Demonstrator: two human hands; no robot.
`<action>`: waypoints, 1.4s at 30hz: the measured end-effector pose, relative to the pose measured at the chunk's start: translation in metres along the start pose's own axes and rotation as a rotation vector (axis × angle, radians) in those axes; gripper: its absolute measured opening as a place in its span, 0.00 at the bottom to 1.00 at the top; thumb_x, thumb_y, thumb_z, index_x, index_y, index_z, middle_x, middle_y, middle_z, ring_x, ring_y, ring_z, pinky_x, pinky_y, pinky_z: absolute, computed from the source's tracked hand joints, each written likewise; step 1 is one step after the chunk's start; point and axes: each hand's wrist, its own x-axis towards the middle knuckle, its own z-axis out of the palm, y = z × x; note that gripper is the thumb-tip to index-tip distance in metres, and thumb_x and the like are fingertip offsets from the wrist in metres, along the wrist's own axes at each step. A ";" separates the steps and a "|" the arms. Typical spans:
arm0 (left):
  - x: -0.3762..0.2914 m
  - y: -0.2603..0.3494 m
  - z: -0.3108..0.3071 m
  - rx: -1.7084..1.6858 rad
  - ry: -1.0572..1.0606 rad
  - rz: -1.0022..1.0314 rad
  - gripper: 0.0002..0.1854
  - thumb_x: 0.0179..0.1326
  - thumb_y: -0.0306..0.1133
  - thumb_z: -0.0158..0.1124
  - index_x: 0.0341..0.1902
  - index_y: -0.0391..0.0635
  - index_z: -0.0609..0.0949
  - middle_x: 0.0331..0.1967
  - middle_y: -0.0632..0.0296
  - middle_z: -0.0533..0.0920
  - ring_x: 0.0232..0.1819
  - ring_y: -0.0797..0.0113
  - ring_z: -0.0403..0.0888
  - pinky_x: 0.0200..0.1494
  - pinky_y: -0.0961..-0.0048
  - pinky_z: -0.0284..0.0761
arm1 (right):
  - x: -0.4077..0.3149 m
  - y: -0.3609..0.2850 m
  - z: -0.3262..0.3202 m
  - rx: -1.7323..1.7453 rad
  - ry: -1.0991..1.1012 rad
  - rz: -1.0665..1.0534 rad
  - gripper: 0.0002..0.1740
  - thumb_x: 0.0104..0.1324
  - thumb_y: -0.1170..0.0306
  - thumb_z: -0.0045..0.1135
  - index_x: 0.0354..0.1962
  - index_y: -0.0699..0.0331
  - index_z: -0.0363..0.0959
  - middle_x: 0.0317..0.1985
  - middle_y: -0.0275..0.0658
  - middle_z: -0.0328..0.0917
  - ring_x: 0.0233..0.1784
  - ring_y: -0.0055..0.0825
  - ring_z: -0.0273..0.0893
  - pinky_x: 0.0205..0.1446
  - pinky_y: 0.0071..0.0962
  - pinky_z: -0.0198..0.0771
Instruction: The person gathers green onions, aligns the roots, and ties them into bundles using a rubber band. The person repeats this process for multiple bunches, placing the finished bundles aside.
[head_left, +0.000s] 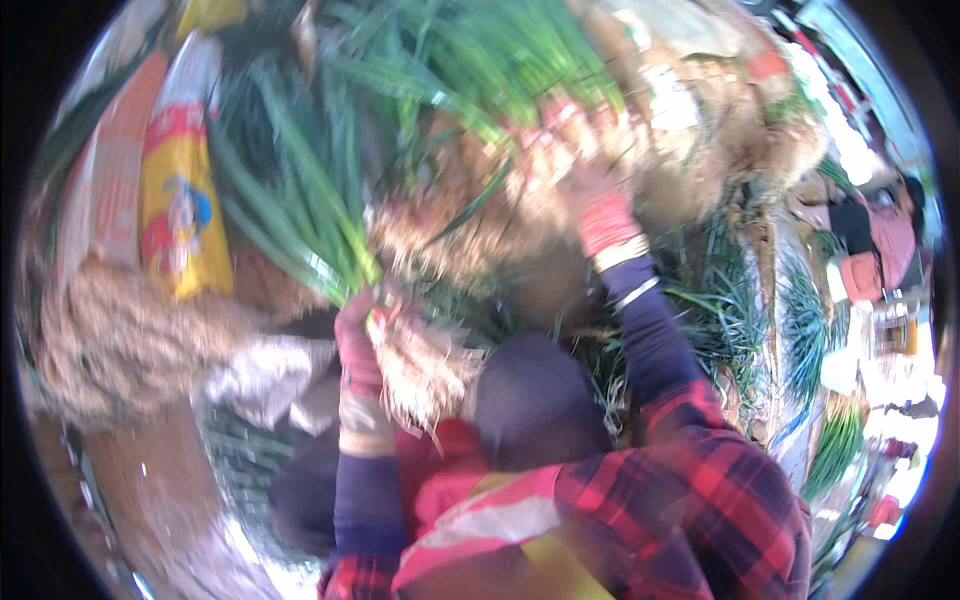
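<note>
My left hand (358, 337), in a reddish glove, grips a bunch of green onions (341, 255) near its roots; the long leaves point up and to the left, and pale roots hang beside the hand. My right hand (596, 191), gloved too and blurred, reaches into a pile of green onions (525, 67) at the top centre. It touches the pinkish bulb ends there; whether its fingers are closed on any cannot be told. More rooty bulbs (457, 225) lie between the two hands.
A yellow and red printed sack (184, 202) and a heap of brown roots (135, 337) are on the left. More green onions (836, 442) lie along the right side. A seated person in pink (892, 240) is at the far right. White plastic (270, 375) lies by my left arm.
</note>
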 end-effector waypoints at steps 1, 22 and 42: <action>0.004 0.002 0.002 -0.058 -0.087 -0.035 0.33 0.50 0.36 0.56 0.60 0.37 0.61 0.30 0.63 0.72 0.28 0.72 0.68 0.32 0.74 0.67 | -0.001 -0.006 0.005 -0.146 -0.109 -0.048 0.12 0.61 0.65 0.41 0.37 0.56 0.73 0.38 0.45 0.71 0.38 0.42 0.73 0.45 0.35 0.67; 0.003 0.000 0.027 0.408 0.197 -0.014 0.22 0.55 0.33 0.53 0.50 0.28 0.69 0.45 0.43 0.75 0.44 0.55 0.76 0.47 0.66 0.73 | -0.022 -0.127 -0.048 0.770 -0.390 -0.601 0.10 0.57 0.67 0.45 0.29 0.64 0.71 0.28 0.47 0.71 0.30 0.41 0.73 0.28 0.35 0.65; 0.004 -0.014 0.005 0.097 0.096 -0.207 0.17 0.56 0.36 0.53 0.44 0.34 0.73 0.36 0.52 0.78 0.36 0.59 0.78 0.39 0.66 0.76 | 0.007 -0.137 -0.014 0.827 -0.035 -0.366 0.12 0.56 0.62 0.46 0.22 0.61 0.68 0.22 0.41 0.73 0.26 0.43 0.72 0.31 0.40 0.65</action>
